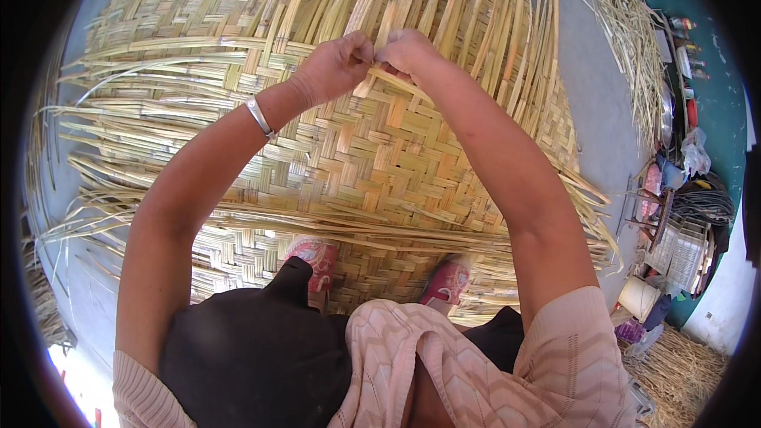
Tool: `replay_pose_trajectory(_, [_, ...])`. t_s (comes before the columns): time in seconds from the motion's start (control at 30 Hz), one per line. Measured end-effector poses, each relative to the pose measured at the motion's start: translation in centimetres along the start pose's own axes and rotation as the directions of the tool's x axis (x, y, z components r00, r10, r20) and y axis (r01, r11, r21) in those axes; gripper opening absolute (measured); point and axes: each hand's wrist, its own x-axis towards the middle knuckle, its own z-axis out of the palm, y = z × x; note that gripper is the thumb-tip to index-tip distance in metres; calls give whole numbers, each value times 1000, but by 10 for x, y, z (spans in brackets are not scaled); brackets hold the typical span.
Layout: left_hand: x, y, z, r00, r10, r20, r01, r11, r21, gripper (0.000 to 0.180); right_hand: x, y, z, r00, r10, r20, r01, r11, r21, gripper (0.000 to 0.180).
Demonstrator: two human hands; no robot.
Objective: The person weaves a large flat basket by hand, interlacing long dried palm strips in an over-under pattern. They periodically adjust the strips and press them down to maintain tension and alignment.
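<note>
A large woven reed mat (380, 143) in a herringbone pattern spreads beneath me. My left hand (346, 59) wears a silver bracelet at the wrist and is closed, its fingers curled around a flat reed strip. Close beside it, my right hand (407, 55) grips reed strips (394, 1) too, fingers bent under and partly hidden. Both hands meet over the mat's middle, where loose strips rise away from the weave toward the far edge. Exactly how many strips each hand pinches is hidden by the fingers.
My feet in red patterned shoes (449, 279) stand on the mat. Loose strip ends (95, 143) stick out at the left. A reed pile (630, 40) lies at far right, with a white bucket (638, 298), a coil of black cable (701, 204) and crates along the wall.
</note>
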Motion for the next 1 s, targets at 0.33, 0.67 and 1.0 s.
replay_pose_trajectory(0.33, [-12,-6,-2,988,129,-80,-115,981,157,15,-27,-7,0,995,-93,22,93,996,6,24])
replay_pose_trajectory(0.67, [-19,-29,-16,965,-248,-82,257,957,136,22,-24,-10,10,996,-35,79,29,997,76,28])
replay_pose_trajectory(1.0, [-14,-5,4,943,-290,-165,332,778,534,40,-10,-9,13,986,-124,113,128,991,-33,28])
